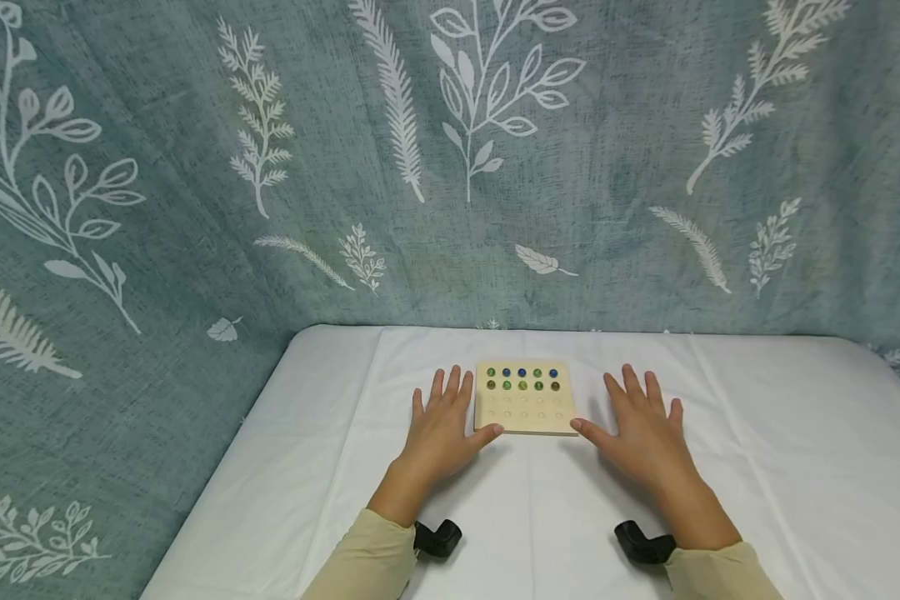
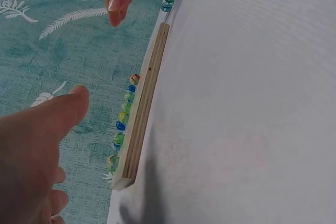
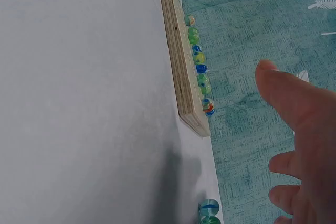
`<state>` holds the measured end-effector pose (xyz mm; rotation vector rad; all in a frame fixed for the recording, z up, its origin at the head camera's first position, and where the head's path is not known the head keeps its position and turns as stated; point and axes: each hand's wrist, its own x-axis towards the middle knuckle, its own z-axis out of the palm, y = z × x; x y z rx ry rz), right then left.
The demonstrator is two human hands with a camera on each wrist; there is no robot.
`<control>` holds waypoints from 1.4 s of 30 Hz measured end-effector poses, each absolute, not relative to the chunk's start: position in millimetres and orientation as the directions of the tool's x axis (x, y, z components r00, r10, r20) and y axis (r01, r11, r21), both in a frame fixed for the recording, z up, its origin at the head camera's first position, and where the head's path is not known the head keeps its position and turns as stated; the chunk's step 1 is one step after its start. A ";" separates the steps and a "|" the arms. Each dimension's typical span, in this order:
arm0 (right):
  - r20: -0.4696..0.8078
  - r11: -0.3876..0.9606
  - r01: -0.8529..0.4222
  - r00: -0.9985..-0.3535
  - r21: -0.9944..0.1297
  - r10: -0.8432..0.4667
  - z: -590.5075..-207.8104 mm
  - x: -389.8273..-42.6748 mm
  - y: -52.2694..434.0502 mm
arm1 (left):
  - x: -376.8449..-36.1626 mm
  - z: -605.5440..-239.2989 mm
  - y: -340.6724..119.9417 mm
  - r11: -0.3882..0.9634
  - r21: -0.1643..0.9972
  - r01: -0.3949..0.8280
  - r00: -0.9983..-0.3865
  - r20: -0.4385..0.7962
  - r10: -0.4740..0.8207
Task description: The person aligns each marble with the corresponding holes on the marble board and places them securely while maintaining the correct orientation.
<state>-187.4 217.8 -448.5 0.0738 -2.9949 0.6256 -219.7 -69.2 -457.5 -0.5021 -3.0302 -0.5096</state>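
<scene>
A pale wooden board (image 1: 525, 422) lies flat on the white-covered table. Glass marbles (image 1: 522, 385) in green, blue and brown fill its two far rows of hollows; the two near rows hold none. Fingers spread, my left hand (image 1: 437, 437) is at the board's left side, its thumb overlapping the near left corner in the head view. On the other side my right hand (image 1: 645, 437) is spread too, thumb tip close to the near right corner. Neither hand holds anything. Both wrist views show the board's layered edge (image 2: 144, 108) with marbles (image 3: 199, 57) standing above it.
More loose marbles (image 3: 209, 208) lie off the board's right end, hidden by the right hand in the head view. Black wrist mounts (image 1: 438, 540) sit by both sleeves. A leaf-patterned teal curtain (image 1: 592, 167) hangs behind the white tabletop (image 1: 330, 500).
</scene>
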 end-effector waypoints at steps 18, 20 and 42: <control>0.046 0.845 0.026 -0.997 -0.534 0.060 -453.5 -191.6 241.4 | -231.5 -479.2 -76.1 0.737 0.586 0.336 -0.919 0.033 0.392; 0.044 0.843 0.032 -0.997 -0.536 0.066 -455.4 -191.6 243.2 | -231.8 -479.1 -76.2 0.729 0.594 0.340 -0.917 0.036 0.398; 0.075 0.817 0.053 -0.990 -0.574 0.116 -475.4 -191.3 246.5 | -236.6 -489.8 -78.8 0.730 0.559 0.394 -0.901 0.076 0.427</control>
